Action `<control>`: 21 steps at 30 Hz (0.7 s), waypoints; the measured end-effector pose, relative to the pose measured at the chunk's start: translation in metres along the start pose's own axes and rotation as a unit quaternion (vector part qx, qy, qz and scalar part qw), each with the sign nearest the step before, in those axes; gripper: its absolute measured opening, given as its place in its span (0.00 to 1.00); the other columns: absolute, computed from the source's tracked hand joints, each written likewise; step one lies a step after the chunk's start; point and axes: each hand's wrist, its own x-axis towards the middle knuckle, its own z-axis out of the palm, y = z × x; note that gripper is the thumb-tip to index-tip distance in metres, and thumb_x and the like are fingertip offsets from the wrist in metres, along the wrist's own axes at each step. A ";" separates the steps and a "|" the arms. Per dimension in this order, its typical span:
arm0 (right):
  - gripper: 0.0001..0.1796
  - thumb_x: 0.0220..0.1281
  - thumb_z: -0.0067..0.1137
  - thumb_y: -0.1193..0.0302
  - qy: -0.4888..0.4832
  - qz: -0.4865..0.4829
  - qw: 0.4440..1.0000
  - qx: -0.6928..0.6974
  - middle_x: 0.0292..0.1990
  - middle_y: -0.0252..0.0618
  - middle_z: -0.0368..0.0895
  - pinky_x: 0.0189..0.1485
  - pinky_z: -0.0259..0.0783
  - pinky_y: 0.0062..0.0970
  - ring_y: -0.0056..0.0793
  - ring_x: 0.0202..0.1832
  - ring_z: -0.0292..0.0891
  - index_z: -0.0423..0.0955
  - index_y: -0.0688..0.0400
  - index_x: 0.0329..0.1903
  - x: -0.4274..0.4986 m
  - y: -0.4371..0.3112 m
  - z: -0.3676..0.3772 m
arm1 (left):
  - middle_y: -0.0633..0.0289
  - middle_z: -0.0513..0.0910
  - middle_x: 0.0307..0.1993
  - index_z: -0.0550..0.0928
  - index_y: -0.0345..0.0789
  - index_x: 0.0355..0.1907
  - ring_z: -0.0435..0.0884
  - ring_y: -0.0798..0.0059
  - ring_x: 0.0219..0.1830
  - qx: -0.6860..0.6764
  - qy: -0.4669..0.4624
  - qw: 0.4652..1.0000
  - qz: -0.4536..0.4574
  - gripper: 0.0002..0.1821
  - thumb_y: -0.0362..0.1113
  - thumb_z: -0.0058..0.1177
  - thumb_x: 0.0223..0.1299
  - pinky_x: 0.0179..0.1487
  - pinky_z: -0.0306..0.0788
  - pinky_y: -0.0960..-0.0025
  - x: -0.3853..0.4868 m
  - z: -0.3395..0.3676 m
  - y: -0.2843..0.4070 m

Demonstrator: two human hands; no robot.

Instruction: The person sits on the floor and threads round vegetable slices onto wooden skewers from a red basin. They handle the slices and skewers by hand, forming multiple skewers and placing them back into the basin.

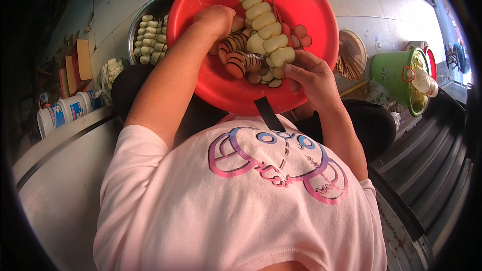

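Note:
A large red plastic basin (318, 15) sits before me with skewered and loose slices in it. My right hand (310, 75) pinches the lower end of a skewer of thick, pale, rounded pieces (266, 20), which slants up and left with its stick tip showing. My left hand (216, 20) is curled over the basin's left part, beside the heap; its fingertips and anything in them are hidden. Below it lie dark-edged pinkish slices packed in rows (236, 68). Loose round slices (300, 31) and thin sticks (275, 7) lie close to the pale skewer.
At left stand a metal bowl of pale skewers (147, 41), a bag of pale food (111, 71), a cardboard box (78, 66) and white tubs (69, 109). At right are a container (359, 41) with wooden sticks (348, 64) and a green bucket (389, 66) with a plastic bottle (425, 82).

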 end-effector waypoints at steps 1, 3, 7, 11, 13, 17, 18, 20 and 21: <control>0.11 0.61 0.59 0.74 0.002 0.000 1.000 -0.001 0.26 0.28 0.75 0.24 0.64 0.15 0.13 0.21 0.66 0.76 0.63 0.45 0.000 0.000 0.000 | 0.53 0.83 0.39 0.81 0.39 0.38 0.81 0.54 0.46 0.004 -0.002 1.000 0.002 0.14 0.27 0.51 0.45 0.47 0.75 0.58 0.000 -0.001 0.001; 0.12 0.61 0.60 0.74 -0.001 0.001 1.000 0.002 0.26 0.28 0.75 0.24 0.64 0.15 0.13 0.21 0.66 0.76 0.63 0.46 0.000 0.000 0.000 | 0.53 0.83 0.38 0.81 0.39 0.37 0.81 0.54 0.43 0.023 0.003 0.999 0.021 0.13 0.26 0.52 0.44 0.45 0.76 0.59 0.002 0.001 -0.002; 0.13 0.60 0.60 0.74 0.001 0.008 1.000 -0.005 0.26 0.28 0.76 0.24 0.64 0.15 0.13 0.21 0.67 0.76 0.64 0.47 0.000 0.002 -0.001 | 0.54 0.82 0.33 0.81 0.38 0.34 0.82 0.60 0.37 -0.027 0.026 0.999 0.020 0.11 0.26 0.53 0.45 0.40 0.76 0.61 0.002 -0.004 -0.007; 0.15 0.60 0.60 0.74 -0.008 0.027 0.999 -0.039 0.28 0.28 0.77 0.24 0.63 0.14 0.13 0.22 0.67 0.75 0.63 0.49 -0.001 0.001 0.000 | 0.60 0.82 0.32 0.80 0.36 0.34 0.81 0.71 0.32 -0.365 0.099 0.925 -0.039 0.08 0.27 0.55 0.48 0.34 0.75 0.66 0.008 -0.023 -0.019; 0.16 0.59 0.61 0.74 -0.009 0.036 0.998 -0.048 0.28 0.28 0.77 0.24 0.63 0.14 0.12 0.22 0.67 0.75 0.63 0.50 -0.003 -0.005 0.002 | 0.59 0.83 0.35 0.79 0.32 0.37 0.82 0.71 0.34 -0.615 0.153 0.773 -0.032 0.09 0.27 0.57 0.51 0.36 0.77 0.73 0.007 -0.030 -0.019; 0.15 0.60 0.60 0.74 -0.023 0.033 0.999 -0.033 0.28 0.28 0.77 0.24 0.63 0.13 0.12 0.22 0.67 0.75 0.63 0.50 -0.002 -0.002 0.001 | 0.60 0.81 0.34 0.77 0.32 0.39 0.81 0.72 0.36 -0.777 0.185 0.601 -0.011 0.11 0.24 0.57 0.51 0.35 0.79 0.72 0.006 -0.035 -0.014; 0.15 0.60 0.60 0.74 -0.025 0.034 0.998 -0.035 0.28 0.28 0.77 0.24 0.62 0.13 0.12 0.22 0.67 0.75 0.63 0.50 -0.002 -0.003 0.002 | 0.60 0.81 0.34 0.77 0.32 0.39 0.81 0.72 0.36 -0.793 0.188 0.579 -0.006 0.11 0.24 0.57 0.51 0.35 0.79 0.71 0.007 -0.033 -0.015; 0.15 0.60 0.60 0.74 -0.028 0.033 0.998 -0.037 0.28 0.28 0.77 0.24 0.63 0.13 0.12 0.22 0.67 0.75 0.63 0.49 -0.002 -0.004 0.003 | 0.60 0.81 0.34 0.77 0.32 0.40 0.81 0.71 0.36 -0.822 0.195 0.535 0.003 0.11 0.23 0.56 0.51 0.36 0.80 0.69 0.009 -0.031 -0.016; 0.15 0.60 0.60 0.74 -0.028 0.034 0.998 -0.035 0.28 0.28 0.77 0.24 0.63 0.13 0.12 0.22 0.67 0.75 0.63 0.49 -0.003 -0.004 0.003 | 0.60 0.81 0.34 0.77 0.32 0.39 0.81 0.71 0.36 -0.828 0.199 0.523 0.006 0.11 0.23 0.56 0.51 0.37 0.80 0.69 0.010 -0.031 -0.015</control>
